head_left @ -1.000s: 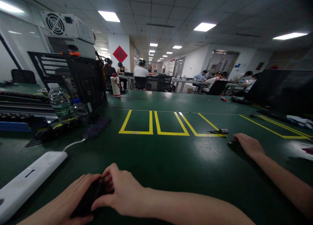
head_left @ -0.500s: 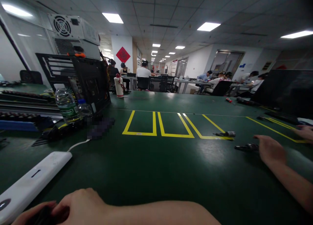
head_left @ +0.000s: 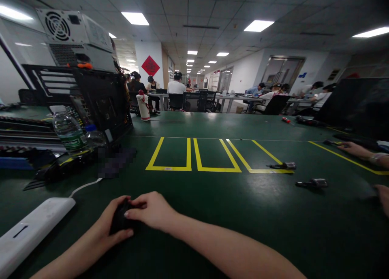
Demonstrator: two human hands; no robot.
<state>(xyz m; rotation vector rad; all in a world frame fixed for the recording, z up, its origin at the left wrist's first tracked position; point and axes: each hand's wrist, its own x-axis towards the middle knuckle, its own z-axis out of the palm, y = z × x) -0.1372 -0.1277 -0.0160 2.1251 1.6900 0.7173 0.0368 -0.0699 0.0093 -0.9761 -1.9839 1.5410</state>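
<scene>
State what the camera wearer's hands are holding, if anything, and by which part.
A small black object, exact shape and material unclear: the left hand grips it around its left side, the right hand at its far right part.

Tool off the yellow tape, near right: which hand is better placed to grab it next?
Right, probably: the right hand is nearer the tool, while the left hand, farther off, cups the black object. The right hand touches it too, so would have to let go.
</scene>
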